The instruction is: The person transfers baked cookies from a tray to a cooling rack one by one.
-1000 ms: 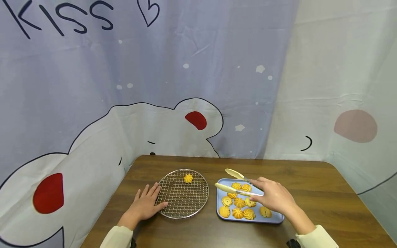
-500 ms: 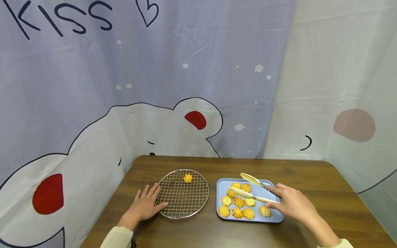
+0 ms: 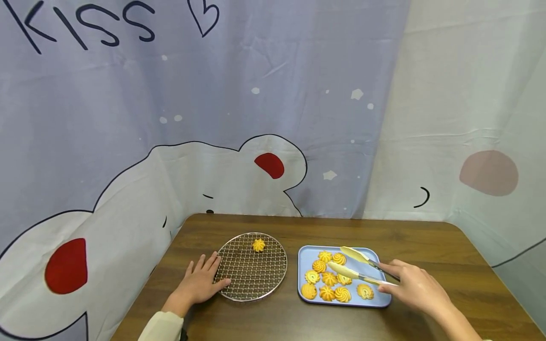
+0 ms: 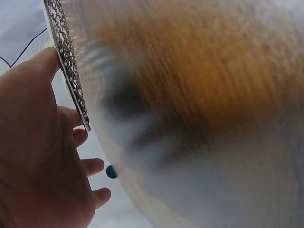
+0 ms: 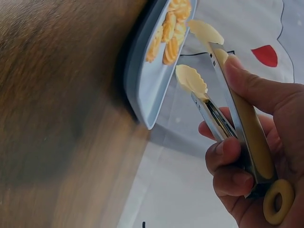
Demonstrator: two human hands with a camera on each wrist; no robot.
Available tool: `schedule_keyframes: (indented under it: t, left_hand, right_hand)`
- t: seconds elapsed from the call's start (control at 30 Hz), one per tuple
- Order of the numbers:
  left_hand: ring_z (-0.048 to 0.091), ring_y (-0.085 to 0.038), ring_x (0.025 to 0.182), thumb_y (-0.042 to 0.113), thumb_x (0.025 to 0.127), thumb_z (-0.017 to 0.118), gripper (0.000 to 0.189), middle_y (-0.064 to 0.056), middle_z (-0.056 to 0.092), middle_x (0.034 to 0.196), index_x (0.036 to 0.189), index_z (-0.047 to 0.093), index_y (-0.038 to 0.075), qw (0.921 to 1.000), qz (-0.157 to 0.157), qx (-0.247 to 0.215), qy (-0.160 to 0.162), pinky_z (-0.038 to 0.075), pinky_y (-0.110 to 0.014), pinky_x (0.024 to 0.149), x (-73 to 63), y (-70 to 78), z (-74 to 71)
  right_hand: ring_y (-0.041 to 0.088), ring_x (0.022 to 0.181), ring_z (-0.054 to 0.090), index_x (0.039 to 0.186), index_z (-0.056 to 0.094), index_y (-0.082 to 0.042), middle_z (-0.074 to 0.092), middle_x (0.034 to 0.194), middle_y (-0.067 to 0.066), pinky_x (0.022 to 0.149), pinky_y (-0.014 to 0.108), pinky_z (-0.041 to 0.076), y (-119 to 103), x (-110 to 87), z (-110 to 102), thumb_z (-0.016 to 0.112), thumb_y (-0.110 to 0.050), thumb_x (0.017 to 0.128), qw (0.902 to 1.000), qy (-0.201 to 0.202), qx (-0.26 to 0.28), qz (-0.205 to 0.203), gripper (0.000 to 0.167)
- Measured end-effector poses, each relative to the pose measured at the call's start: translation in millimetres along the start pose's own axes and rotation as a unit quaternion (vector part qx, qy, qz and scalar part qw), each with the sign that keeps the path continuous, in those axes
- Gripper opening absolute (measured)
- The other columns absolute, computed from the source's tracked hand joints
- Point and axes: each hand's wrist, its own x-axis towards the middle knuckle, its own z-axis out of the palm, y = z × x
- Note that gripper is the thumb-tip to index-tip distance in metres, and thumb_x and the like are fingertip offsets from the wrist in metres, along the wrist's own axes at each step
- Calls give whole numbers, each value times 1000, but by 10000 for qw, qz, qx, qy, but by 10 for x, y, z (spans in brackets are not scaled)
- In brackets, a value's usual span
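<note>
My right hand grips a pair of tongs with cream tips and metal arms. The tongs' tips stand apart over the blue tray, above several piped butter cookies. In the right wrist view the thumb lies along one arm, the fingers curl round the other, and nothing is between the tips. My left hand lies with fingers spread at the left edge of a round wire rack. One star-shaped cookie sits near the rack's far side. The left wrist view shows the rack's rim at the thumb and fingers.
Both the rack and the tray rest on a brown wooden table, with a strip of tabletop between them. A printed curtain hangs behind the table and along its sides.
My right hand has drawn the tongs rightward, from the tray's left edge to over its middle and right part. The left hand, rack and cookies stay where they were.
</note>
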Motion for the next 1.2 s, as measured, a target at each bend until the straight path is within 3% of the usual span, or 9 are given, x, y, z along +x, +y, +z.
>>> schedule_keyframes:
  t: [0.13, 0.5, 0.73, 1.2]
  left_hand:
    - [19, -52, 149, 63, 98, 52, 87, -19, 25, 165, 156, 36, 1, 10000, -1, 22, 25, 9, -74, 115, -2, -8, 18]
    - [18, -52, 149, 65, 98, 51, 88, -18, 25, 166, 157, 36, 2, 10000, -8, 40, 0, 9, -75, 115, 2, -16, 22]
    - [17, -52, 150, 64, 98, 52, 87, -19, 25, 166, 157, 35, 2, 10000, -39, -22, -32, 8, -74, 115, -6, -8, 15]
    - [17, -52, 150, 62, 98, 52, 86, -19, 24, 166, 157, 35, 2, 9999, -55, 11, -92, 8, -74, 115, -5, 5, -6]
  right_hand:
    - [20, 90, 68, 129, 73, -21, 70, 115, -6, 63, 44, 52, 39, 3, 15, 82, -48, 80, 10000, -21, -54, 60, 57]
    - [12, 77, 57, 128, 73, -18, 68, 108, -7, 57, 36, 46, 65, 108, 49, 82, -47, 81, 9997, -130, -45, 209, 56]
    - [18, 85, 65, 126, 74, -18, 68, 112, -4, 60, 43, 51, 57, 147, 68, 83, -47, 80, 9987, -366, -74, 334, 55]
    - [13, 74, 58, 126, 75, -20, 69, 108, -6, 54, 38, 46, 48, 130, 52, 83, -44, 81, 9994, -171, -99, 284, 51]
